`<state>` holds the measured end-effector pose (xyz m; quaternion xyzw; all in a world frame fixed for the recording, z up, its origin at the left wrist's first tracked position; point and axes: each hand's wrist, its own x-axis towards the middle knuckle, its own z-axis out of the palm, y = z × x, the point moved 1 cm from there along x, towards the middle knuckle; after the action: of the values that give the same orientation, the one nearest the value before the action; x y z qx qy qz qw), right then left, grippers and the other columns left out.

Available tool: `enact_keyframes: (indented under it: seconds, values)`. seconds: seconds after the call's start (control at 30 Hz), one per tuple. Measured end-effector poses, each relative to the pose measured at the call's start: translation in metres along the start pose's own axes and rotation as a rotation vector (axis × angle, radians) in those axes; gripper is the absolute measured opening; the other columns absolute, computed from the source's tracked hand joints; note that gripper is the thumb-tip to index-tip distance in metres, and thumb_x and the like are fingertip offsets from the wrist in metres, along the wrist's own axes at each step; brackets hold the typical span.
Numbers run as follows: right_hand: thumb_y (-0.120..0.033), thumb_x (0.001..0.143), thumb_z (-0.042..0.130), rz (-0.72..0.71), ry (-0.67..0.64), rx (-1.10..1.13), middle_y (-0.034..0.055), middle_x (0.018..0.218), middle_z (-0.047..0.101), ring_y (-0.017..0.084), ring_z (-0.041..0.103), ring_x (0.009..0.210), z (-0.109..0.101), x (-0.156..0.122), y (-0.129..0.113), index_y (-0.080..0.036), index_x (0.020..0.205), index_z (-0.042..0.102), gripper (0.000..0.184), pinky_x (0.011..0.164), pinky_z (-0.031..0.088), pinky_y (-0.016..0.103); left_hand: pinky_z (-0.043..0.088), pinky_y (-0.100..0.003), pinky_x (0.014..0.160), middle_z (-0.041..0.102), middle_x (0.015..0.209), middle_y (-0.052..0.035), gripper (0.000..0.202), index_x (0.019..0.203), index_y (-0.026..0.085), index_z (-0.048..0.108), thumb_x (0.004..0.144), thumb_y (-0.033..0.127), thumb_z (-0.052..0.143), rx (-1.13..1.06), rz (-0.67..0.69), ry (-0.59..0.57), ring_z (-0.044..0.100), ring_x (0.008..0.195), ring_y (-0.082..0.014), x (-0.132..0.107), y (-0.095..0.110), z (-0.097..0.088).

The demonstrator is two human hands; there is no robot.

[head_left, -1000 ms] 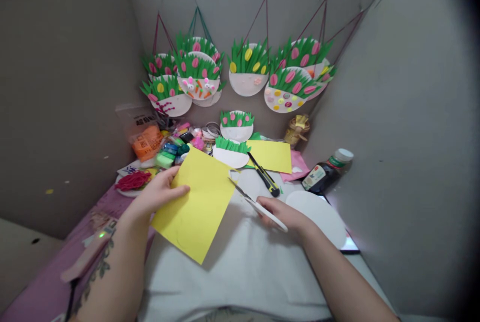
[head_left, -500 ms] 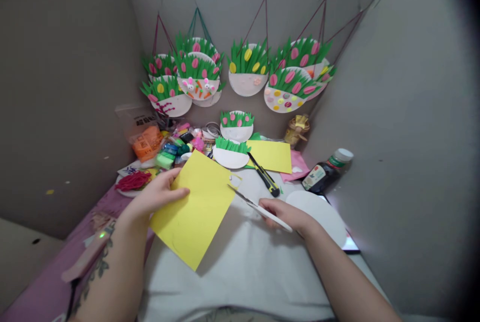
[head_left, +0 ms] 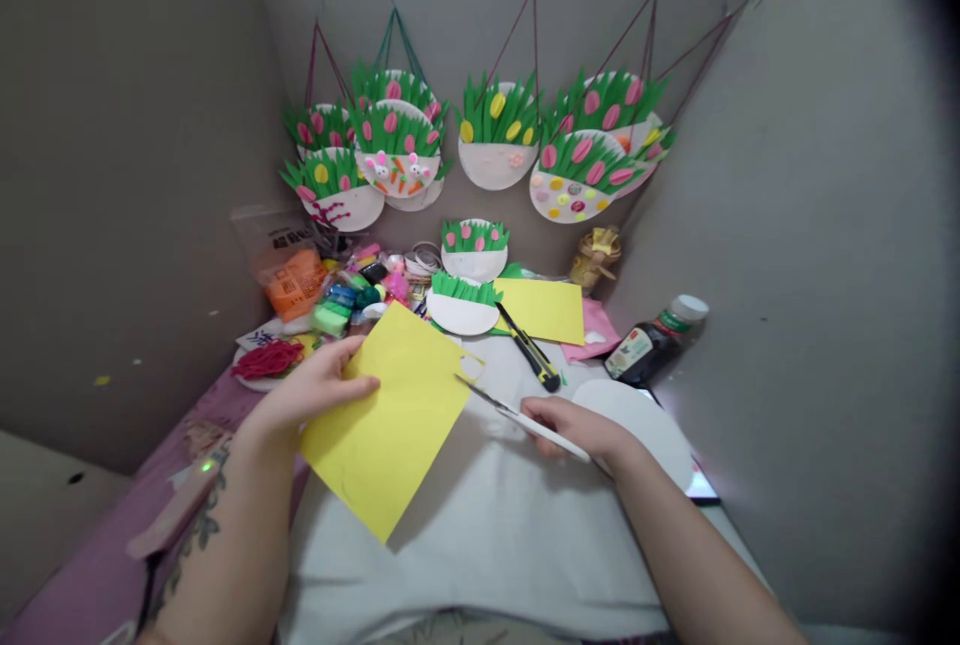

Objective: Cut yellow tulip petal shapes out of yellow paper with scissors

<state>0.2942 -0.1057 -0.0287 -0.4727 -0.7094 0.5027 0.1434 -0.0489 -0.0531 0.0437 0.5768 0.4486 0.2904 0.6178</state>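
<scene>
My left hand grips a sheet of yellow paper by its left edge, thumb on top and fingers underneath. The sheet is tilted above the white-covered table. Near its upper right corner the paper has a small cut-out with a thin strip beside it. My right hand is closed around the handles of white scissors. Their blade tips touch or lie very close to the paper's right edge, just below the cut-out; how far the blades are apart is hard to see. A black and yellow utility knife rests beyond the scissors.
Paper-plate baskets with green paper grass hang along the back wall. Behind the knife lies another yellow sheet. A dark bottle and a white paper plate are at right. Red yarn and craft supplies sit at left.
Both hands keep nearly the same pose. The scissors and right hand have shifted very slightly, and the cut-out at the paper's corner looks a little different.
</scene>
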Motion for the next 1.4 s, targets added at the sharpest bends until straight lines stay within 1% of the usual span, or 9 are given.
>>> enact_keyframes:
  seconds: [0.17,0.3,0.5,0.7,0.9,1.13,1.3,1.4]
  values:
    - [-0.017,0.058,0.056,-0.001,-0.008,0.017,-0.0053,0.062,0.049,0.01,0.042,0.057,0.0006,0.0003,0.0016,-0.018,0.071,0.048,0.015,0.049,0.033,0.018,0.058,-0.036,0.065,0.071,0.101,-0.007,0.057,0.117,0.024,0.056,0.064,0.036,0.073,-0.008,0.004,-0.003,0.069,0.083,-0.0302,0.0004,-0.0011,-0.0006]
    - [-0.015,0.057,0.054,0.01,-0.007,0.024,-0.0058,0.062,0.048,0.009,0.04,0.056,0.001,0.0,0.0032,-0.018,0.07,0.048,0.015,0.048,0.032,0.018,0.058,-0.037,0.065,0.07,0.102,-0.0075,0.058,0.118,0.024,0.055,0.064,0.036,0.072,-0.017,0.0,-0.016,0.069,0.085,-0.0305,0.0004,-0.0016,-0.001]
    - [-0.015,0.057,0.054,0.045,-0.002,0.011,-0.0058,0.06,0.047,0.009,0.039,0.056,0.0004,-0.0011,-0.0019,-0.018,0.068,0.047,0.014,0.048,0.031,0.018,0.058,-0.035,0.063,0.071,0.101,-0.0064,0.055,0.114,0.024,0.058,0.062,0.034,0.073,0.007,-0.008,-0.014,0.069,0.083,-0.0297,0.0013,0.0,-0.0031]
    - [-0.016,0.058,0.055,0.056,-0.01,0.013,-0.0058,0.06,0.047,0.009,0.038,0.055,-0.0002,-0.0023,-0.0031,-0.018,0.068,0.048,0.013,0.047,0.03,0.018,0.058,-0.036,0.065,0.071,0.101,-0.0069,0.056,0.116,0.024,0.057,0.063,0.033,0.072,-0.002,-0.007,-0.022,0.069,0.084,-0.0301,0.0015,-0.0013,-0.0039]
    - [-0.017,0.058,0.057,0.054,-0.018,0.005,-0.0063,0.059,0.046,0.009,0.038,0.054,-0.0006,-0.0026,-0.0026,-0.018,0.068,0.048,0.013,0.047,0.029,0.018,0.058,-0.036,0.065,0.071,0.097,-0.0064,0.057,0.117,0.023,0.055,0.063,0.036,0.071,0.037,-0.021,-0.03,0.069,0.085,-0.0301,0.0004,-0.0012,-0.0041]
    - [-0.019,0.059,0.058,0.074,-0.031,0.017,-0.0064,0.058,0.047,0.008,0.039,0.053,-0.0015,-0.0033,-0.0032,-0.018,0.067,0.048,0.013,0.047,0.03,0.018,0.057,-0.033,0.061,0.071,0.095,-0.0056,0.05,0.112,0.023,0.059,0.064,0.034,0.07,0.104,0.023,-0.017,0.069,0.082,-0.0282,0.0014,-0.0024,-0.0069]
    - [-0.018,0.059,0.057,0.084,-0.048,0.058,-0.0065,0.058,0.048,0.008,0.041,0.052,-0.0018,-0.0037,-0.003,-0.018,0.068,0.048,0.012,0.046,0.03,0.018,0.057,-0.033,0.061,0.071,0.095,-0.0061,0.051,0.11,0.022,0.061,0.062,0.032,0.072,0.065,0.013,-0.019,0.069,0.08,-0.0288,0.0006,-0.0002,-0.0035]
    - [-0.015,0.057,0.057,0.084,-0.047,0.07,-0.0067,0.058,0.048,0.008,0.041,0.052,-0.0018,-0.0036,-0.0023,-0.018,0.067,0.048,0.013,0.046,0.031,0.018,0.057,-0.034,0.063,0.07,0.099,-0.0067,0.055,0.113,0.023,0.059,0.061,0.033,0.074,0.017,-0.007,-0.04,0.069,0.082,-0.0288,0.0013,0.0,-0.0062]
